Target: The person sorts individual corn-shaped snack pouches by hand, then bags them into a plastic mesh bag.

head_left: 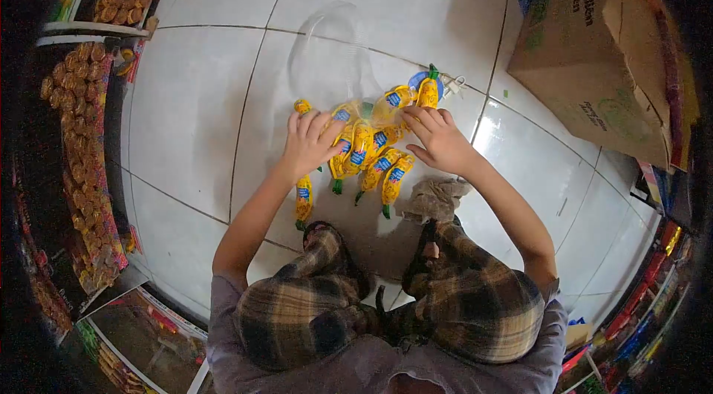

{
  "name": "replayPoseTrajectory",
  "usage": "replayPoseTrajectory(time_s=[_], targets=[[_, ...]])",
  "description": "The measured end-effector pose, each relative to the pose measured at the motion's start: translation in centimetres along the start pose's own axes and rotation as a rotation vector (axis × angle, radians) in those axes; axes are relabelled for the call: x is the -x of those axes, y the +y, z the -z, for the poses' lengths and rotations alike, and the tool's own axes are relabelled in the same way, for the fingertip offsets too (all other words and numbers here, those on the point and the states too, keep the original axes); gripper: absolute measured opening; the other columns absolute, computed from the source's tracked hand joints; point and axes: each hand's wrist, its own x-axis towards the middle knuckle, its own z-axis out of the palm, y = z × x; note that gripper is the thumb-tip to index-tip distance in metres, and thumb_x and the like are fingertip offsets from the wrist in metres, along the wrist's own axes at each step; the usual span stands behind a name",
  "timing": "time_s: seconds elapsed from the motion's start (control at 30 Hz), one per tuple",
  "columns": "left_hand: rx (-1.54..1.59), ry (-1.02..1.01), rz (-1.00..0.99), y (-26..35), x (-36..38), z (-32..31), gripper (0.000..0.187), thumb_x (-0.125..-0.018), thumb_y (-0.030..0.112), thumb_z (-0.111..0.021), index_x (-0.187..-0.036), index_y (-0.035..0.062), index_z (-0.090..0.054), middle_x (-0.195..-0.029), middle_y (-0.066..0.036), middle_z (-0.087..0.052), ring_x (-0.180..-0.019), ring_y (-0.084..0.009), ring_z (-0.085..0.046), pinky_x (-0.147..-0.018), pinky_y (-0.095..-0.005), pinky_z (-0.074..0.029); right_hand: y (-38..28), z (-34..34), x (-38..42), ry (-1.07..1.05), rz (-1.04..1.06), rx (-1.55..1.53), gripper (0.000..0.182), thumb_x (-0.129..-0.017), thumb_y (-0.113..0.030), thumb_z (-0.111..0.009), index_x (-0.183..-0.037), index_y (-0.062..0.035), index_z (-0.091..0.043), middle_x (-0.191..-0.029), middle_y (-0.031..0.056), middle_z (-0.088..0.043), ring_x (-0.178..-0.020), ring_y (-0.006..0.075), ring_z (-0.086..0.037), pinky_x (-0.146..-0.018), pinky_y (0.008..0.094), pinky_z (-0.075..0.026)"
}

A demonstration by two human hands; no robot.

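Here, in the head view, a person squats over a white tiled floor (193, 104), knees in plaid shorts filling the six o'clock part of the frame. Both arms reach forward to a cluster of yellow snack packets (368, 152) lying on the floor at the centre of the picture, just in front of the feet.

The left hand (312, 143) lies flat on the nine o'clock side of the cluster, fingers spread and pressing down on the packets rather than closed round any one of them. It seems placed so to keep the slippery packets from sliding apart. One packet (303, 201) lies by itself below that hand, at about seven o'clock from the pile, beside the forearm.

The right hand (440, 138) rests on the three o'clock side, fingers curled loosely over the top packets and touching them; whether it pinches one I cannot tell. The two hands hem the pile in from both sides, which holds it together as a bunch.

At twelve o'clock from the pile lies a clear plastic bag (330, 60), flat and see-through, its lower edge seeming to reach the packets. A crumpled cloth (434, 197) sits at five o'clock, by the right foot. A cardboard box (594, 52) stands tipped at two o'clock, well apart. Shelves of packaged snacks (82, 149) line the nine o'clock edge.
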Motion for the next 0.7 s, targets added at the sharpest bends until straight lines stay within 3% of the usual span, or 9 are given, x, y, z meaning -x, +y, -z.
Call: replayPoseTrajectory(time_s=[0.13,0.3,0.37,0.4,0.47,0.5,0.63,0.7], targets=[[0.146,-0.213,0.284,-0.1,-1.9,-0.7,0.05,-0.055,0.036,-0.064,-0.094,0.0103,-0.046,-0.096,-0.006,-0.043,-0.09,-0.0208,-0.04,-0.07,-0.0374,-0.029,-1.2,0.3,-0.1,0.001,-0.095,-0.09,0.05,-0.07,-0.017,-0.055,-0.113,-0.0016,-0.034,-0.109,0.0117,-0.038,-0.097,0.0247,-0.04,-0.08,0.0352,-0.032],[0.011,-0.284,0.288,0.4,-3.5,-2.2,0.042,-0.06,0.036,-0.06,-0.089,0.0095,-0.047,-0.091,-0.006,-0.045,-0.086,-0.0206,-0.041,-0.065,-0.0365,-0.03,-2.6,0.0,-0.3,0.06,-0.14,-0.19,0.051,-0.072,-0.013,-0.051,-0.117,-0.0008,-0.029,-0.105,0.0153,-0.04,-0.089,0.0283,-0.044,-0.073,0.0345,-0.037],[-0.038,-0.275,0.306,0.1,-3.2,-3.1,0.04,-0.061,0.037,-0.058,-0.088,0.0092,-0.047,-0.089,-0.005,-0.046,-0.084,-0.0202,-0.042,-0.062,-0.036,-0.03,-3.4,-0.3,-0.4,0.059,-0.41,-0.389,0.049,-0.075,-0.009,-0.047,-0.119,-0.0004,-0.027,-0.09,0.0171,-0.046,-0.075,0.026,-0.05,-0.064,0.0315,-0.041],[-0.044,-0.307,0.271,-0.1,-3.1,-3.6,0.038,-0.062,0.036,-0.057,-0.086,0.0091,-0.046,-0.088,-0.005,-0.045,-0.082,-0.0202,-0.042,-0.06,-0.0356,-0.031,-3.6,-0.5,-0.5,0.06,-0.409,-0.384,0.049,-0.075,-0.009,-0.047,-0.119,-0.0004,-0.027,-0.09,0.0171,-0.046,-0.075,0.026,-0.05,-0.064,0.0315,-0.041],[-0.046,-0.338,0.233,0.3,-3.0,-3.9,0.036,-0.063,0.035,-0.057,-0.085,0.0089,-0.046,-0.087,-0.005,-0.045,-0.081,-0.0202,-0.042,-0.058,-0.0353,-0.031,-3.9,-1.3,-0.4,-0.053,-0.511,-0.868,0.047,-0.077,-0.007,-0.044,-0.12,-0.0003,-0.026,-0.071,0.0154,-0.049,-0.064,0.0209,-0.05,-0.059,0.0292,-0.041],[0.043,-0.302,0.236,0.7,-3.1,-3.7,0.035,-0.063,0.035,-0.056,-0.085,0.009,-0.046,-0.085,-0.005,-0.045,-0.079,-0.0206,-0.043,-0.058,-0.0344,-0.032,-4.2,-2.0,-0.4,0.017,-0.484,-0.854,0.041,-0.077,-0.006,-0.044,-0.115,0.0009,-0.031,-0.062,0.012,-0.049,-0.06,0.0142,-0.048,-0.057,0.0267,-0.039],[0.046,-0.276,0.186,1.8,-3.0,-3.0,0.032,-0.065,0.031,-0.056,-0.085,0.0089,-0.046,-0.08,-0.005,-0.046,-0.077,-0.0208,-0.046,-0.056,-0.0356,-0.036,-4.1,-3.7,0.1,-0.02,-0.547,-0.859,0.03,-0.076,-0.007,-0.045,-0.104,0.002,-0.041,-0.066,0.011,-0.051,-0.059,0.0122,-0.047,-0.056,0.0256,-0.039],[0.085,-0.294,0.225,1.4,-2.2,-4.1,0.029,-0.066,0.029,-0.055,-0.085,0.0083,-0.046,-0.078,-0.006,-0.046,-0.076,-0.0219,-0.047,-0.057,-0.0367,-0.038,-3.6,-4.6,0.5,-0.165,-0.497,-0.935,0.024,-0.072,-0.008,-0.047,-0.093,0.0031,-0.047,-0.074,0.0178,-0.053,-0.07,0.0273,-0.053,-0.064,0.0326,-0.041]])
